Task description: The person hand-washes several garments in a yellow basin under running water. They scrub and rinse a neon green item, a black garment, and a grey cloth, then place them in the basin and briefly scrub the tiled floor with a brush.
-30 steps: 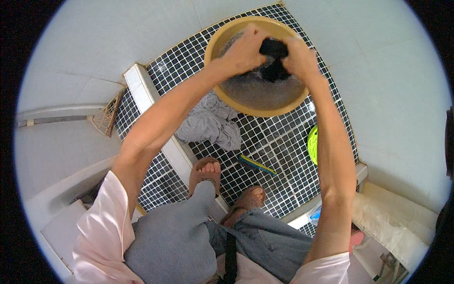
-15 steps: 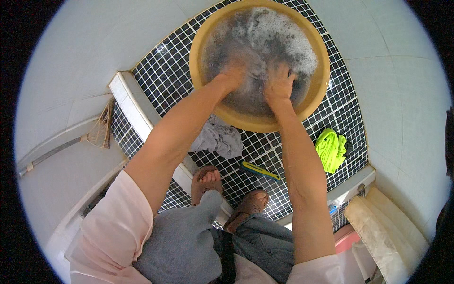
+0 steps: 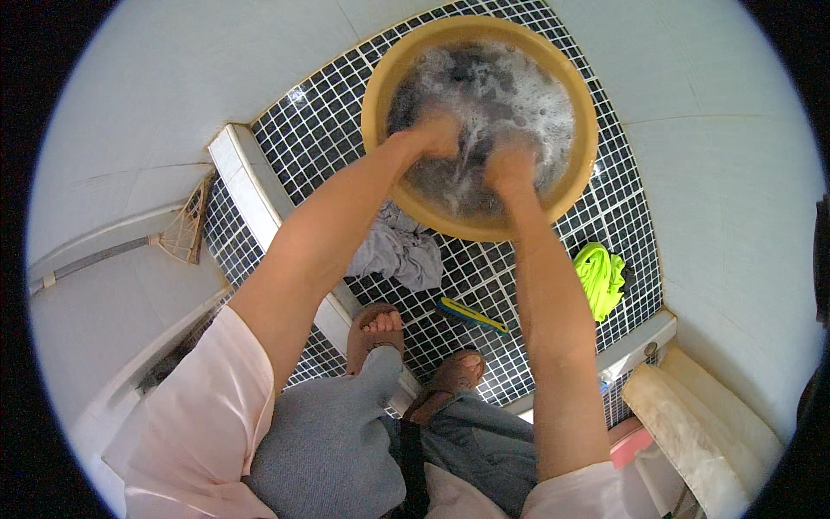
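Observation:
A yellow basin of grey, foamy water stands on the dark mosaic-tiled floor. Both my hands are plunged into it side by side. My left hand is a curled fist in the suds at the middle left. Just to its right and slightly nearer me, my right hand is also curled. Each grips a dark cloth that lies mostly under the foam, with dark patches showing beyond my knuckles. My fingertips are hidden by water and suds.
A crumpled grey cloth lies on the tiles just below the basin. A neon green cloth and a blue-and-yellow brush lie to the right. A white curb borders the tiles. My sandalled feet stand on it.
A second ago both hands held the dark cloth up over the basin. They then pushed it down into the foamy water and stay there now; the view has also tilted closer.

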Available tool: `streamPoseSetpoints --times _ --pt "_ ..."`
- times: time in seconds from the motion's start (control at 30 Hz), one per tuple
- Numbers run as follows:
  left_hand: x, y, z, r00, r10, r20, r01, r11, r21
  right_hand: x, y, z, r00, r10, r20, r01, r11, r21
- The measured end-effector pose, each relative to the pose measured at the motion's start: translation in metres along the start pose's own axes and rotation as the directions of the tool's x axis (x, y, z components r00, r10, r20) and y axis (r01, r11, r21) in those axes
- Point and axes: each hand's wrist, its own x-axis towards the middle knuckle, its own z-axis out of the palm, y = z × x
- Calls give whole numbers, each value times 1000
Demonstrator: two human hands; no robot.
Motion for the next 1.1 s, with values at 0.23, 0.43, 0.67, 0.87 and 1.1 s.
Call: streamPoseSetpoints --times 0.23,0.43,0.67,0.87,1.1 --pt "-78 19 1 971 102 -215 -128 986 -108 -16 31 -1 1000 -10 -11 13 949 314" --pt "-90 13 6 927 138 -348 -196 971 -138 -46 79 -152 977 107 -186 86 599 796" --pt "-124 44 -40 972 -70 224 209 -171 -963 -161 48 -313 733 -86 -675 597 557 577" --pt "-159 95 -111 808 291 -512 -530 -18 -848 -252 -16 -364 764 83 -640 483 584 653" --pt "-174 123 -134 706 181 -685 -659 -187 -729 -265 -13 -342 851 -211 -480 524 377 764"
